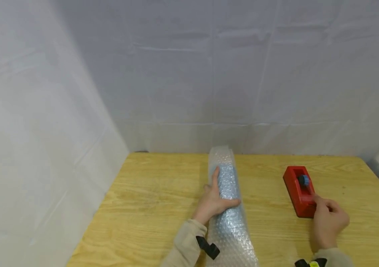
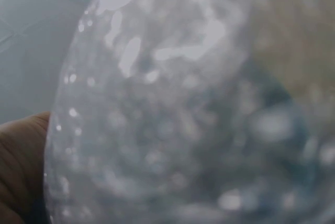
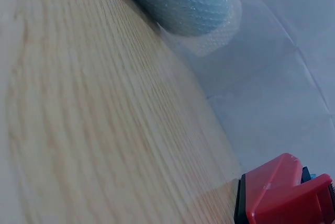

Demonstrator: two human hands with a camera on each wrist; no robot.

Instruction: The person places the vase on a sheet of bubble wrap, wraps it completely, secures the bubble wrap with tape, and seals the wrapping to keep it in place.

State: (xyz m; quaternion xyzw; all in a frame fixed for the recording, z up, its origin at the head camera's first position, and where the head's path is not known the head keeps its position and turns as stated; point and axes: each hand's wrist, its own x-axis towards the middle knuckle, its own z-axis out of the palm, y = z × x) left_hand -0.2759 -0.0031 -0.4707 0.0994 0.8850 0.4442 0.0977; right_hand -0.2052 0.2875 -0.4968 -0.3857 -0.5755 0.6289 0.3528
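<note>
A long bundle in clear bubble wrap (image 1: 229,185), with something bluish inside, lies lengthwise on the table. My left hand (image 1: 214,203) holds it from the left, the thumb across its top and the index finger pointing toward the far end. Bubble wrap (image 2: 157,103) fills the blurred left wrist view. My right hand (image 1: 329,220) is at the near end of a red tape dispenser (image 1: 297,193), thumb and finger pinching the tape's end. In the right wrist view the dispenser (image 3: 285,198) shows at the lower right, while the right fingers are out of sight.
The wooden table (image 1: 156,207) runs back to a wall of pale sheeting (image 1: 176,92). More sheeting (image 1: 42,148) hangs along the left side. A small roll (image 1: 303,180) with a blue core sits in the dispenser.
</note>
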